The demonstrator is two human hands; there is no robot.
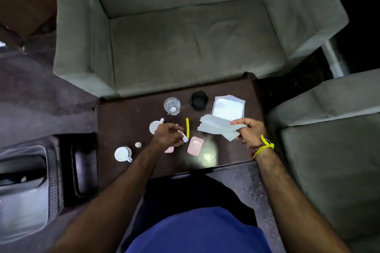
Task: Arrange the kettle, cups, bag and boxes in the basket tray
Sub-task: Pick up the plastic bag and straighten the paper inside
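Bags (218, 127) sit fanned in my right fingers (239, 122); at nine o'clock, left fingers (174, 129) pinch a small white sachet (185, 139) above the table (127, 121).

I see a grey-green sofa (193, 47) at the far side, a second sofa (333, 150) on my right, a dark wooden table (127, 125) between, purple carpet (41, 88) left.

Pink box (169, 149) half under left hand (167, 136)

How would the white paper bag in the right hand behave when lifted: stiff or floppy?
The white paper bag looks thin and flat, so probably light and floppy. Held by the right hand at one end, its free end juts out, suggesting some stiffness.
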